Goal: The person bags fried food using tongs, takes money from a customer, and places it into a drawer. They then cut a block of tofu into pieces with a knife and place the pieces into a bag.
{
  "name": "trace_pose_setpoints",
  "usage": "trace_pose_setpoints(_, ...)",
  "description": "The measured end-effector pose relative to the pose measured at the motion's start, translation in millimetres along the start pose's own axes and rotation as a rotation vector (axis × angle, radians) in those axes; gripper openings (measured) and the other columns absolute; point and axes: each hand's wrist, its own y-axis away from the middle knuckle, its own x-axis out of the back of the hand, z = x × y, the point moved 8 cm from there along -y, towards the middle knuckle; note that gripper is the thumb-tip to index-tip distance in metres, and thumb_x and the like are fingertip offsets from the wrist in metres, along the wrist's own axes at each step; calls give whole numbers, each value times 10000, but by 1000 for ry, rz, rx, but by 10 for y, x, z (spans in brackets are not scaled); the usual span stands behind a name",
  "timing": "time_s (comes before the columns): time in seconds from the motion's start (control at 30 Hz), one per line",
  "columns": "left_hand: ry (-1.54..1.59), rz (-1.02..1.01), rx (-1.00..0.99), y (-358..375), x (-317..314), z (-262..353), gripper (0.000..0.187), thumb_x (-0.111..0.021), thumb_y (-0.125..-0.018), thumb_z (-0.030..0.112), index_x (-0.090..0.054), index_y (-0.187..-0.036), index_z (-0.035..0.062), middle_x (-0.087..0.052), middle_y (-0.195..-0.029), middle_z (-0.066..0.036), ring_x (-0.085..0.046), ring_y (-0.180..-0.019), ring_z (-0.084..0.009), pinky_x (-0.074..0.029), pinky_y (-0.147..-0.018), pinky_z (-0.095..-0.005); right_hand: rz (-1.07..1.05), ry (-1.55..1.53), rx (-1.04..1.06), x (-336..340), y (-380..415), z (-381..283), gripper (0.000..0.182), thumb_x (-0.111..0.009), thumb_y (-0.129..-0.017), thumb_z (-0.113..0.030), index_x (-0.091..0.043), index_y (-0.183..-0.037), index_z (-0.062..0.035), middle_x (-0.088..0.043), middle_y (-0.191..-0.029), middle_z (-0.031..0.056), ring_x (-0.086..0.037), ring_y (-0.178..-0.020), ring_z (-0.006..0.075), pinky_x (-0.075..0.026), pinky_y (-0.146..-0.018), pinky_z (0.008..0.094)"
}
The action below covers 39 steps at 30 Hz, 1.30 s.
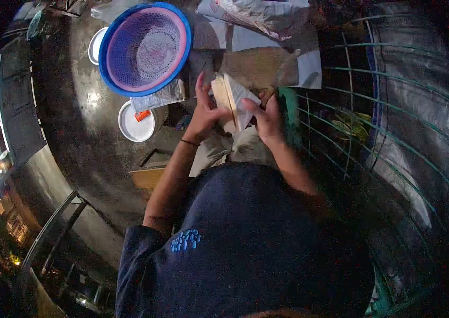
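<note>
In front of my lap is a pale yellow stack with layered edges (221,94), and a white sheet or wrapper (237,95) covers its right side. Its exact kind I cannot make out. My right hand (270,117) grips the right side, thumb over the white sheet and fingers partly hidden behind it. At the left side is my left hand (206,115), its index finger stretched upward and apart from the stack. The left thumb points toward the stack's lower part and seems to touch it.
Ahead left, a blue-rimmed basin holds a pink perforated basket (182,58). Below it stands a white-topped bucket (138,127) with an orange label. Flattened cardboard (253,63) and a bulky sack (256,16) lie ahead. Green metal bars (351,116) run along the right.
</note>
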Motion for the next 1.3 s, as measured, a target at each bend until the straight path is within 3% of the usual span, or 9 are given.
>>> trace_pose_setpoints(0.07, 799, 16, 227, 26, 6, -256, 763, -753, -811, 263, -317, -1410, 78, -463, -1298, -118, -481, -1200, -229, -504, -877, -370, -172, -206, -1, -198, -28, -101, 472, -782, -779, -185, -447, -1082, -47, -517, -1029, 31, -507, -931, 128, -432, -826, 298)
trace_pose_setpoints(0.2, 569, -13, 415, 75, 235, -650, 406, -706, -818, 227, -523, -1126, 34, -589, -970, -47, -595, -902, -180, -499, -807, -337, -141, 254, 186, -325, -85, -465, 464, -781, -798, -243, -438, -1037, -42, -487, -963, 30, -480, -834, 122, -436, -747, 283)
trace_pose_setpoints(0.5, 713, 172, 321, 51, 740, -213, 613, -650, -796, -41, -411, -1347, 80, -590, -1200, -91, -594, -1086, -223, -483, -931, -374, -65, 599, 350, -438, -539, -715, 495, -778, -786, -309, -458, -1024, -15, -532, -885, 97, -556, -797, 242, -452, -731, 362)
trace_pose_setpoints(0.73, 756, 258, 372, 371, 975, -352, 674, -616, -840, -35, -344, -1434, 130, -557, -1250, -84, -578, -1106, -217, -487, -931, -395, 97, 693, 547, -831, -1069, -882, 518, -771, -771, -373, -462, -992, -22, -590, -825, 165, -604, -774, 397, -450, -670, 473)
trace_pose_setpoints(0.83, 723, 224, 441, 541, 999, -688, 631, -595, -878, 7, -332, -1441, 119, -560, -1242, -75, -591, -1085, -197, -505, -903, -368, 124, 726, 722, -960, -1240, -992, 534, -739, -813, -336, -469, -1136, -8, -588, -903, 164, -607, -800, 339, -472, -685, 434)
trace_pose_setpoints(1.0, 494, 75, 357, 272, 564, -431, 740, -686, -846, 117, -273, -1460, 83, -509, -1289, -50, -519, -1142, -175, -440, -961, -316, 164, 681, 711, -592, -953, -1028, 521, -705, -840, -287, -437, -1162, 23, -547, -899, 167, -572, -820, 308, -471, -733, 413)
trace_pose_setpoints(1.1, -270, 29, 153, -140, 237, -316, 961, -870, -624, 166, -294, -1379, 26, -527, -1174, -123, -542, -1043, -227, -474, -895, -362, 127, 601, 572, -156, -710, -719, 428, -637, -908, -273, -442, -1147, 25, -551, -935, 180, -581, -846, 298, -471, -752, 410)
trace_pose_setpoints(1.2, -433, 98, -148, -526, -155, -496, 932, -800, -666, 206, -269, -1404, 4, -494, -1254, -225, -531, -1123, -340, -441, -942, -429, 210, 588, 447, 326, -553, -407, 268, -514, -976, -268, -492, -994, -2, -554, -788, 137, -600, -722, 292, -453, -630, 406)
trace_pose_setpoints(1.3, -667, 23, -111, -889, -357, -855, 871, -728, -739, 271, -262, -1431, 21, -460, -1284, -259, -493, -1151, -412, -413, -969, -452, 347, 803, 246, 940, -549, 226, 323, -430, -1009, -324, -486, -997, -6, -520, -646, 104, -564, -576, 281, -409, -560, 397)
